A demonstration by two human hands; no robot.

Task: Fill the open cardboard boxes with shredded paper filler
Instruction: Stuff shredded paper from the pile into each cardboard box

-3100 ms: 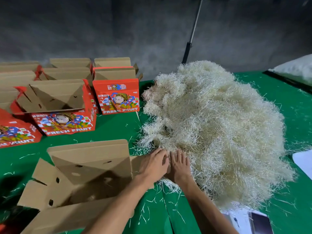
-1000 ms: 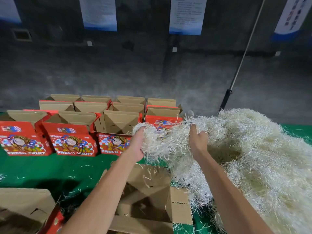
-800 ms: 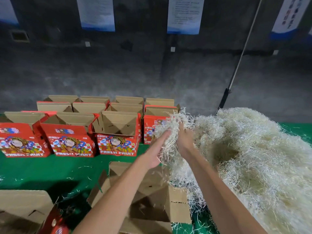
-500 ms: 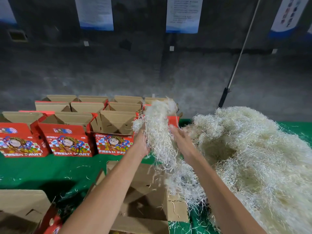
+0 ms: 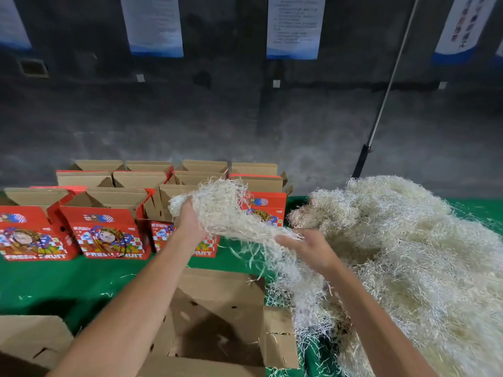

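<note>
A big heap of pale shredded paper (image 5: pixel 408 254) covers the right side of the green table (image 5: pixel 54 284). My left hand (image 5: pixel 190 224) grips a raised clump of shredded paper (image 5: pixel 226 210) above an open brown cardboard box (image 5: pixel 217 317) at the near edge. My right hand (image 5: pixel 307 248) holds the clump's lower right end, where strands trail down to the heap. The box holds only a few loose strands.
Several open red "FRESH FRUIT" boxes (image 5: pixel 106 229) stand in rows at the back left. Another cardboard box flap (image 5: pixel 30 341) lies at the near left. A pole (image 5: pixel 381 104) leans on the grey wall behind the heap. Stray strands dot the table.
Both hands pulled a clump out of the heap and lifted it. Since half a second ago they have spread apart, stretching the clump sideways over the near box.
</note>
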